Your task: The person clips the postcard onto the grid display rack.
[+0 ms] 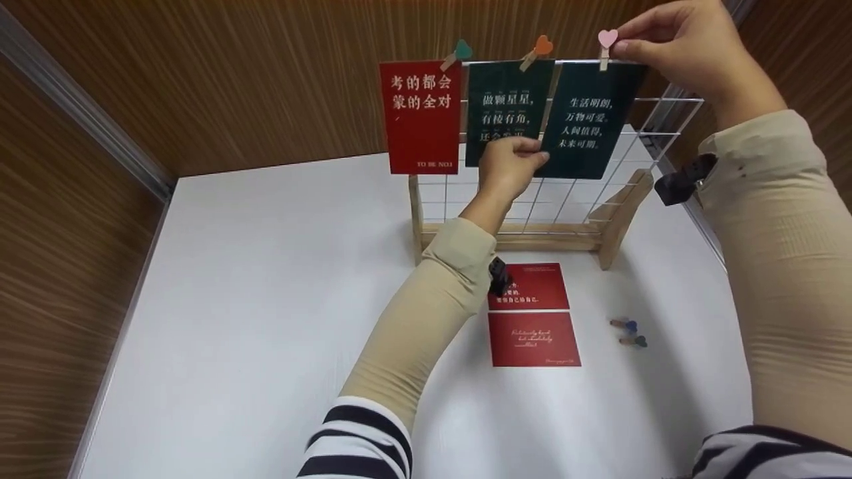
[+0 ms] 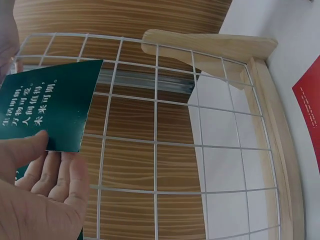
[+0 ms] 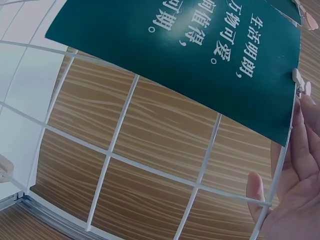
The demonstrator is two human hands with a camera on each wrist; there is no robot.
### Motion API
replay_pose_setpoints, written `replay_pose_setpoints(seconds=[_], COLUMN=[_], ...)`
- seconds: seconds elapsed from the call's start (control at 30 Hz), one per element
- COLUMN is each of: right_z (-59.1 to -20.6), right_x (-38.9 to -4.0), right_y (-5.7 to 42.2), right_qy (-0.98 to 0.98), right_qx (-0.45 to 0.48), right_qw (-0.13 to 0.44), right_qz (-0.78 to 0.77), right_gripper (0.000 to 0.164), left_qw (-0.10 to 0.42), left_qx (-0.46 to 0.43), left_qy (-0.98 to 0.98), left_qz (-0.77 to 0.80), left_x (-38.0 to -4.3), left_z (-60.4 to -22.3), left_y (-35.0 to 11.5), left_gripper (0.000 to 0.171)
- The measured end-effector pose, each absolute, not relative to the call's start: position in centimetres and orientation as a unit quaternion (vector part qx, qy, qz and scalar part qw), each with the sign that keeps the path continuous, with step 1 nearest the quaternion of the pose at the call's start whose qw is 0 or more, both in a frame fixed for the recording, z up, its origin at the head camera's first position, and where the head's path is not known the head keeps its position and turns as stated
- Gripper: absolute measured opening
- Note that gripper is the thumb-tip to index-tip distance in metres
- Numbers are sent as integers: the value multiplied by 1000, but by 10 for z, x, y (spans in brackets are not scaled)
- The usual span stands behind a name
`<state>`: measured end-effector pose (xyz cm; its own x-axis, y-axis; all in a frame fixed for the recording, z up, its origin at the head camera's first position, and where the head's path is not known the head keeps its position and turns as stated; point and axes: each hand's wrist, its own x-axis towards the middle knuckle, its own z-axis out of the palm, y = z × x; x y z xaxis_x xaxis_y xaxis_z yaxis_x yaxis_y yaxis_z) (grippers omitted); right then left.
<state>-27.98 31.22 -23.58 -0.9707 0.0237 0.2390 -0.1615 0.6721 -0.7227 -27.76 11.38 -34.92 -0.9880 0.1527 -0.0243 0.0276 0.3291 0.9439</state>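
Observation:
A dark green card [image 1: 586, 120] with white writing hangs at the top of a white wire grid [image 2: 155, 142], under a small wooden clothespin with a pink heart [image 1: 607, 38]. My right hand [image 1: 692, 46] pinches this clothespin at its heart end, fingertips against the heart's right edge. With my left hand [image 1: 507, 166] I pinch the card's lower left corner, thumb in front and fingers behind. To the left hang another green card [image 1: 509, 83] under an orange-heart clothespin [image 1: 544, 44] and a red card [image 1: 419, 133] under a teal-heart clothespin [image 1: 463, 49].
Wooden feet [image 1: 622, 219] hold the grid upright on the white table [image 1: 253, 299]. In front lie two red cards [image 1: 534, 339], one partly behind my left wrist. Two more clothespins [image 1: 624, 324] with dark hearts lie to their right. Wood-grain panels [image 1: 266, 80] enclose the table.

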Motion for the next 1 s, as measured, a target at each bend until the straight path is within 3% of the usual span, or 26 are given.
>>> replay_pose_setpoints(seconds=[0.2,0.53,0.67,0.83,1.0], right_z=[-236,-236,-239,-251,-265], right_x=[-279,-276,-276,-275,-273], right_y=[311,321,330,345,362], right_qy=[-908,-872,-859,-834,-795], right_qx=[30,49,66,61,53], right_qw=[122,148,209,327,397], right_qz=[399,465,463,440,456], right_gripper=[41,38,28,18,17], left_qw=[48,96,114,129,136], left_qx=[62,64,80,85,66], left_qy=[818,811,821,828,826], left_qz=[570,574,553,538,542], left_x=[-278,-276,-274,-272,-268], left_z=[-349,-365,-380,-408,-433], left_y=[112,109,103,90,80], left_gripper=[24,36,34,31,34])
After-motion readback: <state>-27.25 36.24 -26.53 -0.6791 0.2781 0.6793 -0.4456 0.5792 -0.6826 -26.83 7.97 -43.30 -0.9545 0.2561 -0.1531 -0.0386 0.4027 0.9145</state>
